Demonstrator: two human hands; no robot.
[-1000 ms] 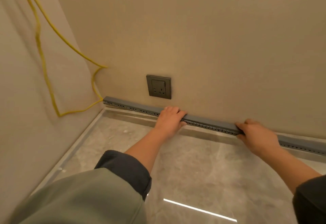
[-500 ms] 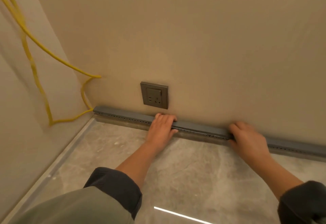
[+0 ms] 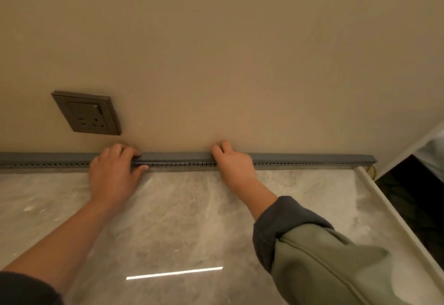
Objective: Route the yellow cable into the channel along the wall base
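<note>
I am gripping the grey slotted channel [image 3: 182, 158] with both hands: my left hand [image 3: 113, 175] is curling over its top, thumb on the slotted face; my right hand [image 3: 236, 166] is hooking its fingers over the top edge. Pressing evenly along it seems best. The yellow cable [image 3: 372, 172] is showing only as a thin loop past the channel's right end, beside the white threshold [image 3: 396, 220]; the marble floor [image 3: 180, 220] is giving me open room.

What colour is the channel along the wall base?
The channel is grey, with a row of small slots along its front; clearest in the head view.
</note>
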